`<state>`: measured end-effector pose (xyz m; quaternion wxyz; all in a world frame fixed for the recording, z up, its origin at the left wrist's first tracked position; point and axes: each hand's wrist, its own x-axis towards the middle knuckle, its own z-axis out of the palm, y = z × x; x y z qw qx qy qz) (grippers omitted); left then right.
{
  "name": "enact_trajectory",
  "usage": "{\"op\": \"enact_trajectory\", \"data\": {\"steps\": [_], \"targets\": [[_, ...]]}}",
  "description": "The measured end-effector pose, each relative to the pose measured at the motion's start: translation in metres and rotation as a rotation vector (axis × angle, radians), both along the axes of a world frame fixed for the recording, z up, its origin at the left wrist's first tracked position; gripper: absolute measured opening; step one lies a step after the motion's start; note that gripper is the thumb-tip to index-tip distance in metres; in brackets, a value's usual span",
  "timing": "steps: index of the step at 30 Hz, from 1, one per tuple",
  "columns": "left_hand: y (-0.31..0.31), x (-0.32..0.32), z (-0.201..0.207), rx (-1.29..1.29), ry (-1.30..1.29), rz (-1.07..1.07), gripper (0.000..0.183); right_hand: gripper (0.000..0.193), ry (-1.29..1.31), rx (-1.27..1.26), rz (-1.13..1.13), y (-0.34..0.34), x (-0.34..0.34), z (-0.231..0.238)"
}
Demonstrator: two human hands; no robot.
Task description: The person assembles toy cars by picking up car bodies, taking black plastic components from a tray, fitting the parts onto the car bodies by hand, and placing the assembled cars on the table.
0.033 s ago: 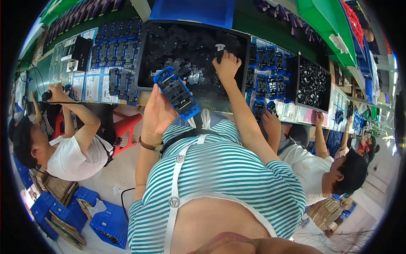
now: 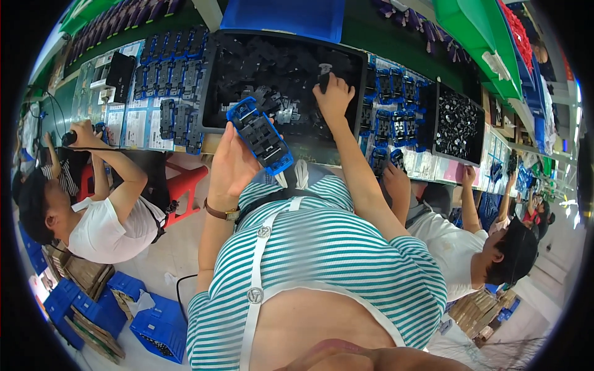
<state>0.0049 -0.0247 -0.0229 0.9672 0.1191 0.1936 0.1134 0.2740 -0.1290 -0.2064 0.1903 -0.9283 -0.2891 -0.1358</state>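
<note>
LEFT HAND (image 2: 238,162): I read it gripping the blue-and-black assembly (image 2: 262,139), tilted, at the near edge of the black tray (image 2: 352,65) | RIGHT HAND (image 2: 335,99): over the tray's right part, fingers bent at a small dark part (image 2: 323,81); I cannot tell whether gripped | FLANKS: rowed units (image 2: 170,77).
</note>
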Motion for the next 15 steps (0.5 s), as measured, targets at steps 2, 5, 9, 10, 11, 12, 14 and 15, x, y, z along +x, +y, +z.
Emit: {"op": "enact_trajectory", "data": {"steps": [2, 5, 9, 10, 11, 12, 14, 15], "targets": [[-0.001, 0.001, 0.000, 0.007, 0.011, 0.012, 0.060, 0.053, 0.075, 0.229, 0.071, -0.003, -0.001, 0.019], [-0.002, 0.004, 0.003, -0.009, -0.006, 0.019, 0.061, 0.049, 0.204, 0.397, 0.169, -0.009, -0.012, 0.074], [-0.003, 0.009, 0.003, 0.001, 0.015, 0.045, 0.063, 0.048, 0.271, 0.512, 0.311, -0.018, -0.053, 0.162], [-0.002, 0.010, 0.001, -0.021, 0.006, 0.066, 0.064, 0.049, 0.200, 0.486, 0.378, -0.021, -0.067, 0.182], [-0.002, 0.012, 0.001, -0.043, -0.003, 0.082, 0.066, 0.051, 0.280, 0.487, 0.413, -0.023, -0.085, 0.205], [-0.002, 0.014, 0.000, -0.041, -0.005, 0.083, 0.066, 0.053, 0.202, 0.467, 0.485, -0.025, -0.096, 0.211], [-0.005, 0.018, 0.002, -0.040, 0.013, 0.117, 0.067, 0.053, 0.237, 0.490, 0.566, -0.027, -0.116, 0.218], [-0.007, 0.019, 0.002, -0.041, 0.011, 0.117, 0.067, 0.052, 0.260, 0.504, 0.590, -0.028, -0.123, 0.217]]}}
